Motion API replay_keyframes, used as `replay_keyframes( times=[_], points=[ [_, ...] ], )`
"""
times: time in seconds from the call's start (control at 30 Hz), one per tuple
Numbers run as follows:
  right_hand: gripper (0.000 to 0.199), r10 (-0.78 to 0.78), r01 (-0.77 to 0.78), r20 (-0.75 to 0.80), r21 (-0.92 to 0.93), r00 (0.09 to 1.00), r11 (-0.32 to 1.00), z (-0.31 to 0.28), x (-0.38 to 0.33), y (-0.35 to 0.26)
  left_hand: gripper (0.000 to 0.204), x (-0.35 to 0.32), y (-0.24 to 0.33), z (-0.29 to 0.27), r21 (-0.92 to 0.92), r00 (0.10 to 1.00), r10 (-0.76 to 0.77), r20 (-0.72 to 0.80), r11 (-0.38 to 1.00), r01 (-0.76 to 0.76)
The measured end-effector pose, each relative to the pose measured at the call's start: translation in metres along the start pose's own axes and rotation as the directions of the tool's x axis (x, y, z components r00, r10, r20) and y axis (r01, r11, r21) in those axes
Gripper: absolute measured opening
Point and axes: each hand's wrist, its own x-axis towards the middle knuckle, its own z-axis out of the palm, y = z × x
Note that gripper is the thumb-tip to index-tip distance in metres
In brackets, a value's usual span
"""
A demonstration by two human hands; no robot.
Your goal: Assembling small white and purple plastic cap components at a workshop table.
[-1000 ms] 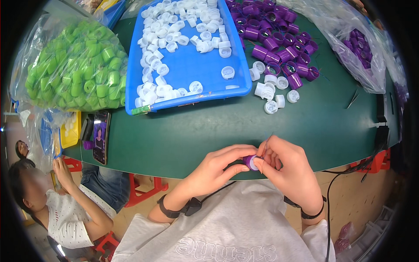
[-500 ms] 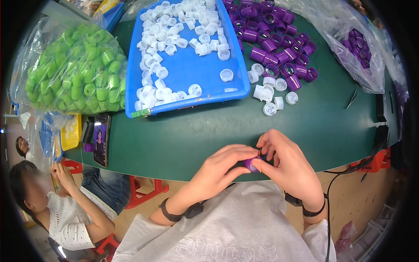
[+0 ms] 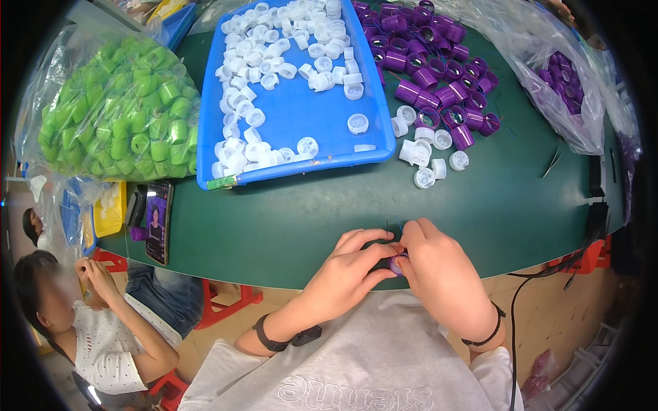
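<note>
Stretching across the scene, a dark green desk (image 3: 288,219) is curving away from its near edge, and right there, at the middle of that edge, the small purple plastic cylinder (image 3: 397,266) is sitting between two hands. On the left, the person's left grip (image 3: 349,268) is pinching it, thumb below and fingers above, with barely any gap. Over on the right, the right grip (image 3: 435,264) is bending in against it, fingers curled; its fingertips are partly hiding, so I cannot tell whether they are holding cylinder or wire. Thin dark and blue wires (image 3: 400,225) are poking up between the hands.

Farther off, a blue plastic tray (image 3: 295,123) is carrying plenty of white translucent caps (image 3: 264,44), and more loose white caps (image 3: 425,154) are lying just to its right. Purple plastic tubes (image 3: 428,65) are piling up at the far right, wires trailing among them, with metal tweezers (image 3: 552,162) resting nearer. On the left, a clear bag of bright green pieces (image 3: 127,109) is bulging beside the tray, a black smartphone (image 3: 157,226) is lying nearer, and a co-worker in a white dotted top (image 3: 103,335) is sitting beyond the desk's edge.
</note>
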Motion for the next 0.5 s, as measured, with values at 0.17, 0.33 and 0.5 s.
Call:
replay_keyframes(
  times=[0.17, 0.33, 0.5],
  points=[
    [0.018, -0.008, 0.008, 0.061, 0.005, 0.998, 1.0, -0.008, 0.004, -0.001, 0.027, 0.001, 0.001, -0.003, -0.007, 1.0, 0.005, 0.021, 1.0, -0.005],
    [0.014, 0.054, -0.053, 0.004, 0.239, 0.999, 0.969, -0.004, -0.001, 0.007, 0.026, 0.001, 0.003, -0.005, -0.067, 0.997, -0.026, 0.072, 0.997, 0.031],
    [0.014, 0.071, 0.007, -0.259, 0.29, 0.963, 0.957, 0.012, -0.017, 0.008, 0.028, -0.001, 0.007, -0.003, -0.037, 0.999, -0.046, 0.012, 0.998, 0.046]
  ],
)
